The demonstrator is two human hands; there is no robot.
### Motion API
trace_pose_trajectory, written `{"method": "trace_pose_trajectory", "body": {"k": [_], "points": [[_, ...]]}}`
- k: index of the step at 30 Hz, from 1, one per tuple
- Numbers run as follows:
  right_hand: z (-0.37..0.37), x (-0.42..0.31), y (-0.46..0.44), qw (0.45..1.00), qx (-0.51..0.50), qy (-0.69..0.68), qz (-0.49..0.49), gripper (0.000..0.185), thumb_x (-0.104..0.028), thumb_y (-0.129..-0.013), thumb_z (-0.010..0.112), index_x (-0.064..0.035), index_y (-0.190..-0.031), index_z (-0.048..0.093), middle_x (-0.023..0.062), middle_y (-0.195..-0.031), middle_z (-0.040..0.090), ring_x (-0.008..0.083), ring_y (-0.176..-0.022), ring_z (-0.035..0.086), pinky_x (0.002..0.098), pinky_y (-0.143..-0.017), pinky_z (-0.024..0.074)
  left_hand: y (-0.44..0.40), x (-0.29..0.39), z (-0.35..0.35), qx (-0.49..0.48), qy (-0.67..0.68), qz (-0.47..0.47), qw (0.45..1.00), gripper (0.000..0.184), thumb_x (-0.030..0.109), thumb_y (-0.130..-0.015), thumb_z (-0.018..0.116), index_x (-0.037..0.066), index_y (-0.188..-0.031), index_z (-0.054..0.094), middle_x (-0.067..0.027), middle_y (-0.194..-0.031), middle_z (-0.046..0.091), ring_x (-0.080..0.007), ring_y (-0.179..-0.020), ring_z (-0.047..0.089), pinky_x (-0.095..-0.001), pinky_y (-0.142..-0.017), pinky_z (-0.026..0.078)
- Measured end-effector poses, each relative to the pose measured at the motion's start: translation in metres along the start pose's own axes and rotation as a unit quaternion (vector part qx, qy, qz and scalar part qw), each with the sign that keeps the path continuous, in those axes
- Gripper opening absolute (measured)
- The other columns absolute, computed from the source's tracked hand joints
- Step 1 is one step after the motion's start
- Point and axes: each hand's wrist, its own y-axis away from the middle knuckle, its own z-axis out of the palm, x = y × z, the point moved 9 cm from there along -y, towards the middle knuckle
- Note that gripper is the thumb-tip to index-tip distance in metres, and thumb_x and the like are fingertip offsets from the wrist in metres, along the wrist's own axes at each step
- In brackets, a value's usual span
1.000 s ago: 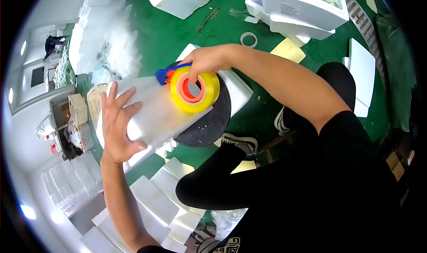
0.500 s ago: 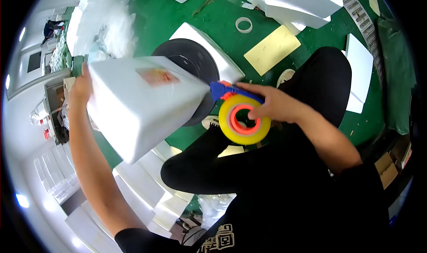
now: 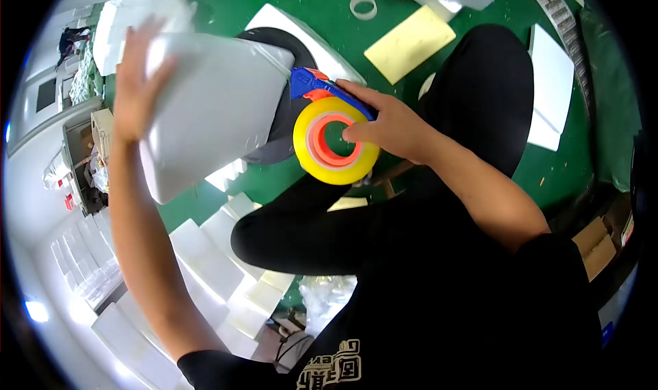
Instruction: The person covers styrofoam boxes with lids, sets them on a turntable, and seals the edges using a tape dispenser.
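A white foam box (image 3: pixel 219 102) stands in front of me on a round black stand (image 3: pixel 291 126), one smooth side facing up. At the box's far left edge is my left hand (image 3: pixel 139 81), smeared by motion, its thumb apart from the fingers. Whether it touches the box I cannot tell. My right hand (image 3: pixel 391 124) grips a blue and orange tape dispenser (image 3: pixel 312 85) with its thumb in the core. On it sits a wide roll of yellow-edged tape (image 3: pixel 305 143). The dispenser's head lies against the right edge of the box.
Behind the stand lies another white foam piece (image 3: pixel 308 44). A yellow sheet (image 3: pixel 410 44) and a tape ring (image 3: pixel 363 7) rest on the green floor (image 3: pixel 336 20). White foam panels (image 3: pixel 205 253) are stacked lower left. A roller conveyor (image 3: pixel 558 16) curves at upper right.
The box has turned, and its red printed patch no longer shows. My left hand has loosened and lifted along the box's edge. The tape dispenser has shifted up and left in view.
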Motion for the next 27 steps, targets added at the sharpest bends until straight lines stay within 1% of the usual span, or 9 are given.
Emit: {"method": "trace_pose_trajectory", "body": {"k": [3, 5, 7, 10, 15, 19, 23, 25, 27], "points": [[0.035, 0.018, 0.023, 0.997, -0.052, 0.047, 0.015, 0.080, -0.011, -0.080, 0.071, -0.0047, -0.153, 0.039, 0.0128, -0.129, 0.062, 0.0162, -0.108, 0.061, 0.0298, -0.097, 0.0471, -0.016, -0.083, 0.005, 0.044, 0.139, -0.270, 0.952, 0.063, 0.047, -0.097, 0.055, 0.008, -0.146, 0.050, -0.0158, -0.150, 0.049, -0.0316, -0.139, 0.044, -0.0369, -0.115, 0.032], [0.062, 0.049, 0.023, 0.992, -0.089, 0.071, -0.045, 0.081, -0.022, -0.078, 0.071, -0.0011, -0.150, 0.041, 0.0219, -0.118, 0.065, 0.0269, -0.099, 0.067, 0.0323, -0.089, 0.0512, -0.004, -0.152, 0.025, -0.004, 0.284, -0.524, 0.803, 0.061, 0.047, -0.099, 0.052, 0.005, -0.143, 0.052, -0.0161, -0.144, 0.054, -0.0278, -0.127, 0.055, -0.0370, -0.110, 0.039], [0.079, 0.067, 0.020, 0.987, -0.086, 0.106, -0.081, 0.079, -0.023, -0.079, 0.069, -0.0008, -0.150, 0.041, 0.0232, -0.109, 0.066, 0.0294, -0.092, 0.067, 0.0341, -0.083, 0.0515, -0.013, -0.231, 0.007, 0.092, 0.182, -0.439, 0.875, 0.066, 0.051, -0.097, 0.052, 0.005, -0.145, 0.050, -0.0160, -0.121, 0.068, -0.0288, -0.102, 0.068, -0.0387, -0.093, 0.052], [0.094, 0.053, 0.009, 0.987, -0.136, 0.063, -0.055, 0.077, -0.022, -0.081, 0.066, 0.0000, -0.150, 0.040, 0.0230, -0.098, 0.067, 0.0294, -0.084, 0.067, 0.0352, -0.076, 0.0508, 0.002, -0.255, 0.010, 0.114, 0.186, -0.501, 0.838, 0.066, 0.051, -0.097, 0.051, 0.006, -0.146, 0.050, -0.0155, -0.126, 0.065, -0.0286, -0.107, 0.065, -0.0385, -0.096, 0.050], [0.114, 0.045, -0.025, 0.975, -0.179, 0.124, -0.051, 0.076, -0.024, -0.080, 0.065, -0.0026, -0.150, 0.043, 0.0244, -0.118, 0.067, 0.0338, -0.098, 0.069, 0.0376, -0.086, 0.0526, 0.023, -0.258, 0.018, 0.109, 0.220, -0.586, 0.772, 0.066, 0.052, -0.098, 0.049, 0.007, -0.146, 0.049, -0.0146, -0.133, 0.060, -0.0283, -0.115, 0.061, -0.0381, -0.101, 0.046], [0.163, 0.033, -0.092, 0.948, -0.246, 0.196, -0.056, 0.066, -0.018, -0.080, 0.064, -0.0148, -0.145, 0.051, 0.0200, -0.109, 0.070, 0.0302, -0.092, 0.068, 0.0394, -0.080, 0.0529, 0.029, -0.257, 0.024, 0.095, 0.246, -0.624, 0.736, 0.066, 0.053, -0.099, 0.048, 0.008, -0.147, 0.049, -0.0139, -0.139, 0.057, -0.0281, -0.121, 0.058, -0.0378, -0.105, 0.043], [0.241, 0.054, -0.062, 0.722, -0.503, 0.467, -0.091, 0.067, -0.020, -0.078, 0.061, -0.0124, -0.145, 0.053, 0.0200, -0.125, 0.066, 0.0330, -0.108, 0.066, 0.0444, -0.090, 0.0521, 0.039, -0.260, 0.026, 0.073, 0.302, -0.652, 0.692, 0.065, 0.053, -0.100, 0.047, 0.009, -0.148, 0.049, -0.0132, -0.145, 0.053, -0.0279, -0.128, 0.055, -0.0375, -0.109, 0.040], [0.214, 0.048, -0.032, 0.780, -0.520, 0.337, -0.085, 0.072, -0.024, -0.077, 0.066, -0.0078, -0.146, 0.051, 0.0188, -0.138, 0.059, 0.0329, -0.123, 0.058, 0.0404, -0.102, 0.0465, 0.041, -0.239, 0.015, 0.101, 0.320, -0.618, 0.711, 0.065, 0.054, -0.100, 0.046, 0.009, -0.148, 0.049, -0.0129, -0.148, 0.051, -0.0278, -0.131, 0.053, -0.0374, -0.111, 0.038], [0.140, 0.042, -0.034, 0.877, -0.478, 0.038, -0.033, 0.075, -0.024, -0.077, 0.076, -0.0062, -0.146, 0.050, 0.0156, -0.136, 0.061, 0.0262, -0.123, 0.058, 0.0369, -0.102, 0.0471, 0.056, -0.170, -0.041, 0.233, 0.240, -0.454, 0.826, 0.066, 0.055, -0.102, 0.042, 0.010, -0.148, 0.049, -0.0111, -0.151, 0.048, -0.0275, -0.136, 0.049, -0.0381, -0.113, 0.037]]}}
